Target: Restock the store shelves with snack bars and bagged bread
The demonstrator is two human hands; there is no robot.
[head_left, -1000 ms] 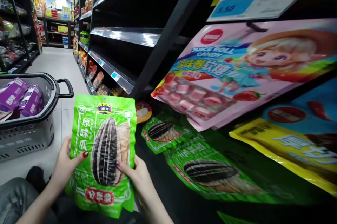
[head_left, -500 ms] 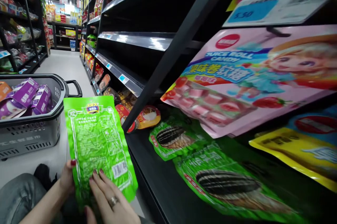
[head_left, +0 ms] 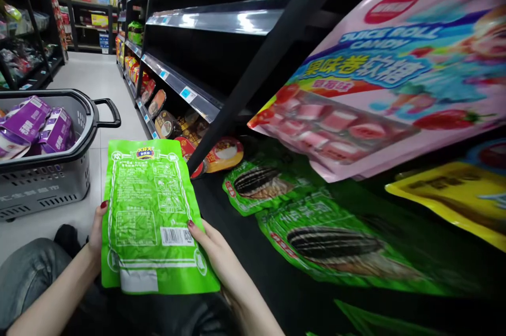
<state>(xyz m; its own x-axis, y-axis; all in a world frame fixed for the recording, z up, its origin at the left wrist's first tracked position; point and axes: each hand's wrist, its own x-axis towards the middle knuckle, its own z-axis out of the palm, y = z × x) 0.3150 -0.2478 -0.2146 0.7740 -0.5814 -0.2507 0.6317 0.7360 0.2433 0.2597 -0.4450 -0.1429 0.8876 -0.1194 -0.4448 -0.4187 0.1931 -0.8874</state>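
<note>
Between my hands is a green snack bag (head_left: 146, 194), its printed back and barcode facing me. My left hand (head_left: 97, 228) grips its left edge, thumb on the front and the other fingers hidden behind. On the right edge my right hand (head_left: 211, 241) holds it the same way, thumb beside the barcode. Two green sunflower seed bags, one farther back (head_left: 259, 180) and one nearer (head_left: 336, 244), lie on the bottom shelf to the right.
A grey shopping basket (head_left: 85, 178) with purple packs (head_left: 57, 130) stands on the floor at left. A pink candy bag (head_left: 356, 136) and a yellow bag (head_left: 454, 194) hang over the bottom shelf (head_left: 241, 252). A slanted black post (head_left: 253, 72) crosses the shelving.
My right hand has moved from lying flat on the bag's front to gripping its right edge. The bag's lower part now shows. The view has tilted down a little.
</note>
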